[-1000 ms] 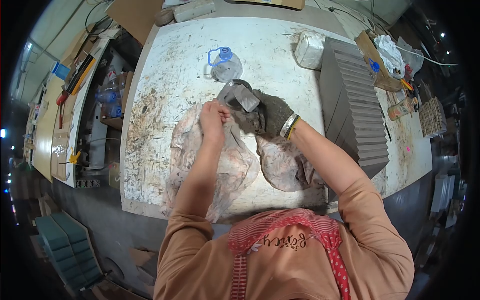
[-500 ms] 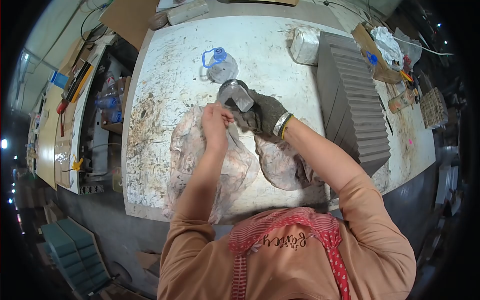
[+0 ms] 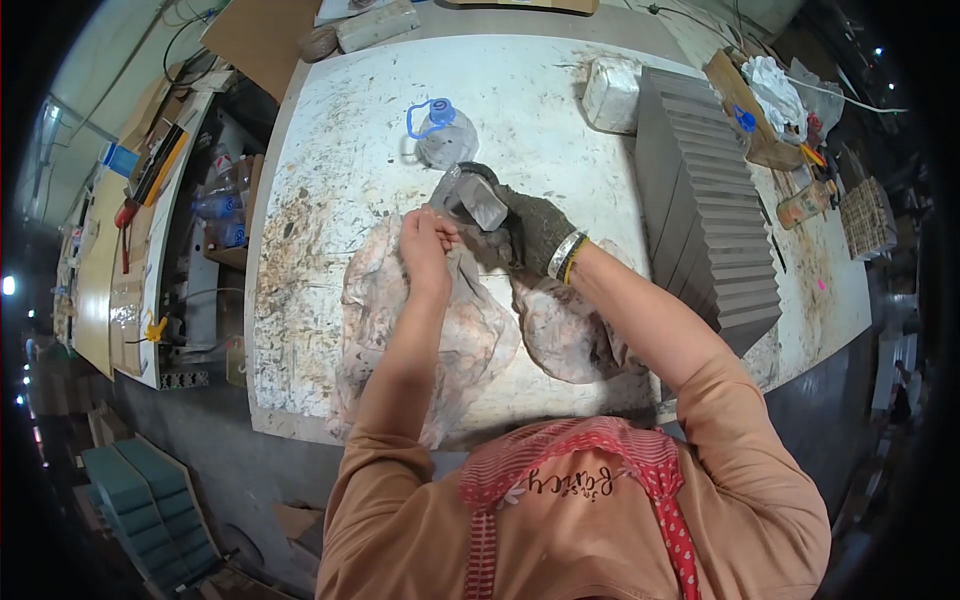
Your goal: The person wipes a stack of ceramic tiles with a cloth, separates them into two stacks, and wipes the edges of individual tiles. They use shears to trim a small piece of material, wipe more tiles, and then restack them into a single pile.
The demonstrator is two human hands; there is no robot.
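My right hand [image 3: 535,230], in a dark, dirty glove, is closed around a small grey block [image 3: 486,208] with a pale flat face. My bare left hand [image 3: 428,245] is right beside the block, its fingers curled on a grey, stained rag [image 3: 472,285] that hangs down toward the table. Dark grey material at the block's far side is partly hidden, and I cannot tell whether it is rag or glove. Just beyond my hands stands a clear plastic jug [image 3: 447,145] with a blue cap and handle. A second stained cloth bundle [image 3: 565,330] lies below my right wrist.
A long stack of grey ridged pieces [image 3: 705,200] stands along the right of the stained white table [image 3: 330,130]. Behind it sits a white wrapped block [image 3: 612,95]. A bottle [image 3: 806,204] and a cardboard box [image 3: 760,130] are farther right. Green blocks [image 3: 150,500] are stacked on the floor, lower left.
The grey block has tilted slightly in my gloved hand, and my left hand has shifted a little to the left and down. Everything else keeps its place.
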